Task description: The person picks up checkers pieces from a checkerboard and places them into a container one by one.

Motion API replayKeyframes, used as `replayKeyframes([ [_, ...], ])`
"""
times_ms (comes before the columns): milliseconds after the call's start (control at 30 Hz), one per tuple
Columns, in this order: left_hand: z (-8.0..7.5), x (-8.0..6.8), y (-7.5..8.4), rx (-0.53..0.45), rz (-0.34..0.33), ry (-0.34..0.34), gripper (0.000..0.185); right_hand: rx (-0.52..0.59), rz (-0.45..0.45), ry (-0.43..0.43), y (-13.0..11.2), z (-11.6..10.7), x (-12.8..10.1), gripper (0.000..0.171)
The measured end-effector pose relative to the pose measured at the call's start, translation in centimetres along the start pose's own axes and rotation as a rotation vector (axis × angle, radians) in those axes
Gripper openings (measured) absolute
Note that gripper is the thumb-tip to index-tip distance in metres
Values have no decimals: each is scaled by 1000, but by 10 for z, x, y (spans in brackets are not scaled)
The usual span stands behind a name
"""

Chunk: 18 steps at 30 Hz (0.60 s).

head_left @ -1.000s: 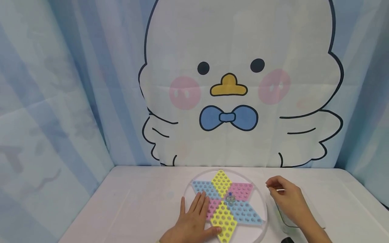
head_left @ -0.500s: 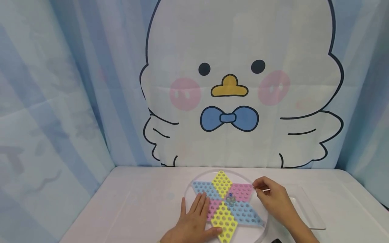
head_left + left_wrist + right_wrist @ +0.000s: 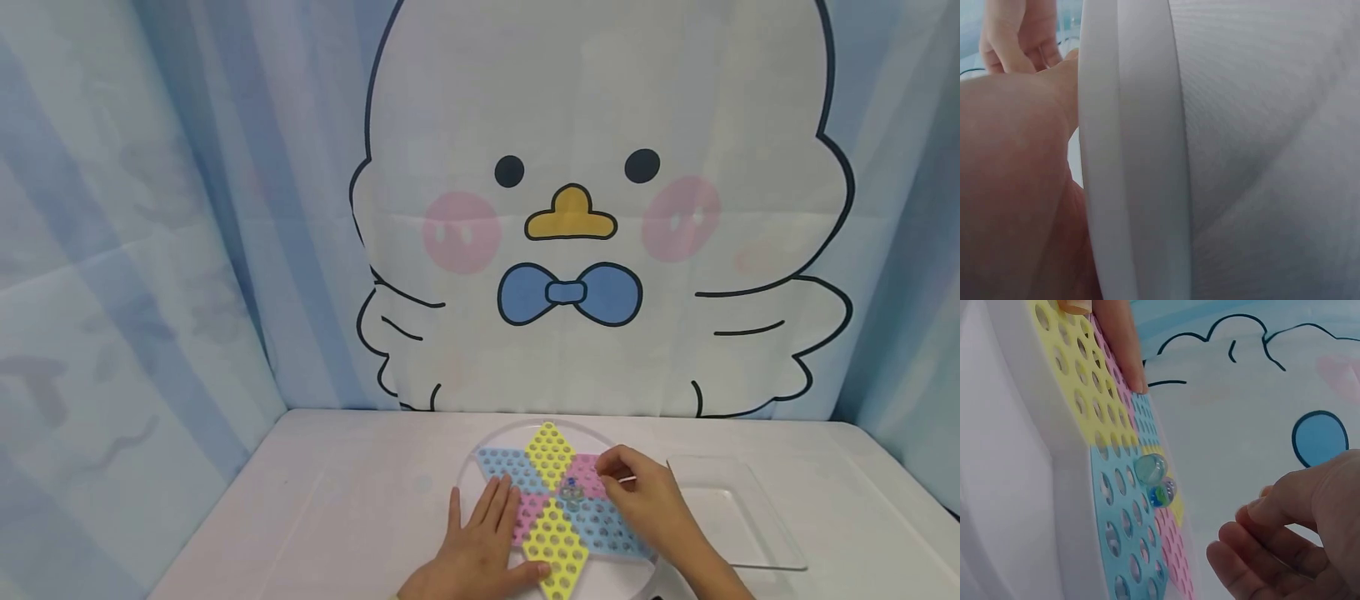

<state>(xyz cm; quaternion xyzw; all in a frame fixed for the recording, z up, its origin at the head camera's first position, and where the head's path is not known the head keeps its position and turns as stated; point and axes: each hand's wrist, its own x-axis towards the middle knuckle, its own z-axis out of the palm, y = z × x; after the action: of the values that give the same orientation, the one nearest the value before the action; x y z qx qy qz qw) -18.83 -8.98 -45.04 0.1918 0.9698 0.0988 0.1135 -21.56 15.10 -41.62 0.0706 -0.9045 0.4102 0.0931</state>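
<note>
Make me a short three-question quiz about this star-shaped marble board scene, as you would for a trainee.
1. True or false: the left hand lies flat on the star board.
2. How many glass marbles sit on the board, and where?
3. Multiple choice: the right hand is A) over the pink and blue points right of the board's middle, B) resting in the clear tray, C) touching the curtain.

Key
1. True: its straight fingers press the board's left side.
2. Two, touching, at the middle.
3. A. Whether its curled fingers hold anything cannot be seen.
</note>
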Motion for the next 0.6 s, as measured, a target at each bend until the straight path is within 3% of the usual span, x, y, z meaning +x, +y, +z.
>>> replayKeyframes([
  [267, 1, -2, 0, -20, 9, 19, 106, 66, -10, -13, 0, 17, 1, 12],
  [600, 2, 0, 0, -4, -4, 8, 107, 59, 10, -12, 1, 27, 0, 14],
])
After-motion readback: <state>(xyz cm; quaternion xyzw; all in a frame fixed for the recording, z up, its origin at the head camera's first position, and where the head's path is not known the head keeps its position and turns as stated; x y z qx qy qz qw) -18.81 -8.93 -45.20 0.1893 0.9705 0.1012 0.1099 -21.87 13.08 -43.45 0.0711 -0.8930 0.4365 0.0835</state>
